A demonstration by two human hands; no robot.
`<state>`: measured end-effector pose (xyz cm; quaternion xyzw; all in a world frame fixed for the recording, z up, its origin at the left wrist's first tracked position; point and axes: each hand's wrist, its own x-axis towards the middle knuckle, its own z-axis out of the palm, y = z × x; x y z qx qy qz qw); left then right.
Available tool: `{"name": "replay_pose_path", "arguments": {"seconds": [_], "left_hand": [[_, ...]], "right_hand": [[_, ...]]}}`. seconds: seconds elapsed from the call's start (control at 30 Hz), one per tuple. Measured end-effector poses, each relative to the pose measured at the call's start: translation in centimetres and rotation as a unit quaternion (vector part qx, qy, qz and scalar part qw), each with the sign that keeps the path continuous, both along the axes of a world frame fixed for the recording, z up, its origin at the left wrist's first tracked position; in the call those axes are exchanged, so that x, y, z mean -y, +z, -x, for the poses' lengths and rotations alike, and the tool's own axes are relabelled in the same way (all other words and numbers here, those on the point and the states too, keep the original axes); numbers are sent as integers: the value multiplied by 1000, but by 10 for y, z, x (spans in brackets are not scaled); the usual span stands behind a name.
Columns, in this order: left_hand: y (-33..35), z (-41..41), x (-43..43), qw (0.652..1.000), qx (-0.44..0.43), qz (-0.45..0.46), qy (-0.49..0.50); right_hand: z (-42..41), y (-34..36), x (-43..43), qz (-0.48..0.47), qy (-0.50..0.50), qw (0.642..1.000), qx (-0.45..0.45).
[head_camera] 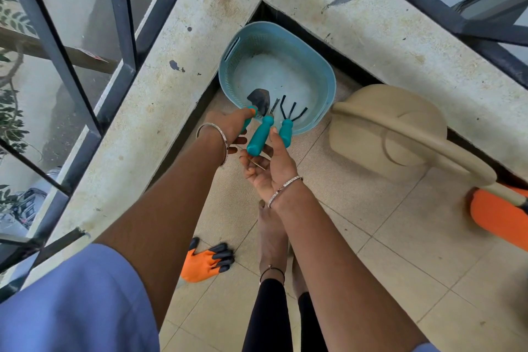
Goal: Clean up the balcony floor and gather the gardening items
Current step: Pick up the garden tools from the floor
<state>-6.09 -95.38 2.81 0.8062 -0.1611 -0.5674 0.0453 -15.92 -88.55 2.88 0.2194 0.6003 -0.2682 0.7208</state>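
Observation:
A light blue plastic basket (323,77) stands on the tiled floor in the balcony corner. Over its near rim I hold three teal-handled garden tools, their black heads pointing into the basket. My left hand (228,130) grips the handle of the small trowel (260,98). My right hand (268,170) is palm up, and the handle of the narrow weeder (260,136) lies between its thumb and curled fingers. The handle of the hand rake (285,131) sits just right of that thumb; what holds it I cannot tell. An orange glove with black fingertips (204,263) lies on the floor by my feet.
A beige watering can (383,134) stands right of the basket, its spout reaching toward an orange object (497,217) at the right edge. A stained concrete ledge (160,100) with a black metal railing (120,26) bounds the corner. My bare feet (271,240) stand on the beige tiles.

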Motion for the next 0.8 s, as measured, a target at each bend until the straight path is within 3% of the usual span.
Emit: {"name": "replay_pose_path", "arguments": {"seconds": [0.47,0.8], "left_hand": [[36,-30,-49,991,-50,1,126],[91,-43,-145,969,-64,-19,238]], "right_hand": [[15,32,-27,-45,63,992,-95],[-1,97,-62,-24,172,975,-139]]}}
